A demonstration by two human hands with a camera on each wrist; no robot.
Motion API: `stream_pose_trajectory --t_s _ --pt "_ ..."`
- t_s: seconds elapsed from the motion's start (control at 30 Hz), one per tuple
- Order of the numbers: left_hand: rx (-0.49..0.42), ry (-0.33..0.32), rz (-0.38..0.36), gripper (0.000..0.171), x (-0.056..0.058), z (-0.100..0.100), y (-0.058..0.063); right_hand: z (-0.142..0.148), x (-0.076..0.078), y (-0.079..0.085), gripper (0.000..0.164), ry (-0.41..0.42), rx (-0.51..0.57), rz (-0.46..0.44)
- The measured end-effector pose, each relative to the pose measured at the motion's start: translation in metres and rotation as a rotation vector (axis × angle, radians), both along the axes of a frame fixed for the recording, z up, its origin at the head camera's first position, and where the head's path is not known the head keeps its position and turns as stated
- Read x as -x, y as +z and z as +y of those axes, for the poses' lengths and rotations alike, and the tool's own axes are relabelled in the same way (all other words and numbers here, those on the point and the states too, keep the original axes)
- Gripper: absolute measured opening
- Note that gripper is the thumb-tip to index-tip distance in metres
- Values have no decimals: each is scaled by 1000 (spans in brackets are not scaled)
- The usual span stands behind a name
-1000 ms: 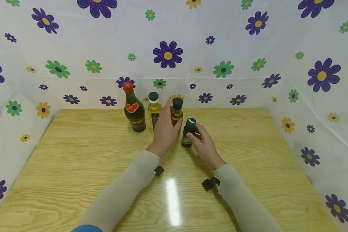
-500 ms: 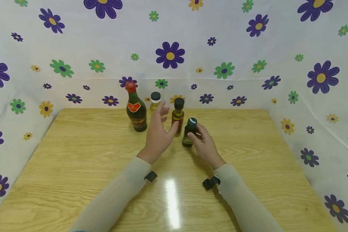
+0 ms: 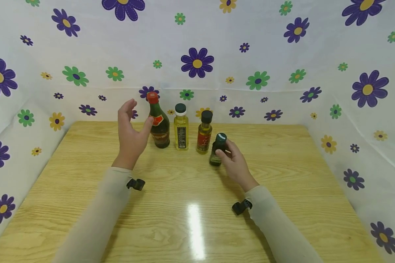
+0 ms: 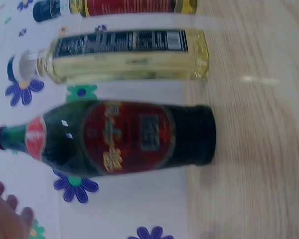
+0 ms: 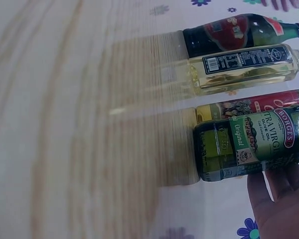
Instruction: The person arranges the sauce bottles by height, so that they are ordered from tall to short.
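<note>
My right hand point(image 3: 236, 164) holds a small dark green olive oil bottle point(image 3: 215, 157) from its right side; the bottle is upright, its "extra virgin" label legible in the right wrist view. At the left, my left hand point(image 3: 130, 137) is raised with fingers spread, beside a dark green bottle point(image 3: 161, 136) with a red cap and red label. In the left wrist view its fingertips point(image 4: 11, 201) stand apart from that bottle. Between the hands stand a clear bottle of yellow oil point(image 3: 181, 132) with a dark cap and a slimmer red-labelled oil bottle point(image 3: 203, 141) with a black cap.
The bottles stand in a row toward the back of a light wooden table point(image 3: 171, 204). A white cloth point(image 3: 217, 29) with purple, green and yellow flowers hangs behind and at both sides.
My left hand has let go of the red-labelled oil bottle and moved left, past the yellow oil bottle, to the red-capped bottle. My right hand has stayed on the olive oil bottle.
</note>
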State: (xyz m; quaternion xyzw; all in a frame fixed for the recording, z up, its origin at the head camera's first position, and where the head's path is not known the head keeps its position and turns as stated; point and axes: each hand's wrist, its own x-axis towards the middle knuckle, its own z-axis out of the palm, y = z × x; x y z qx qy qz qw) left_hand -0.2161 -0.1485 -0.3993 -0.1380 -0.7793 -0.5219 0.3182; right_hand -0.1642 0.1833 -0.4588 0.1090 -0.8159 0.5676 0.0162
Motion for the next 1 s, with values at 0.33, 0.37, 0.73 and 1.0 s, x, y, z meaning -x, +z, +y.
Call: stream_pose_trajectory --t_s 0.33,0.37,0.73,1.0 --pt "24 -88 -386 86 21 -13 -12 0 1 -1 53 9 2 9" --pt "19 -101 -405 86 21 -12 -12 0 1 -1 53 10 4 12" --pt "2 -136 -448 75 28 0 -14 -1 1 0 52 8 22 40" --pt "12 -128 -476 71 27 1 -15 -1 0 -2 51 8 28 61"
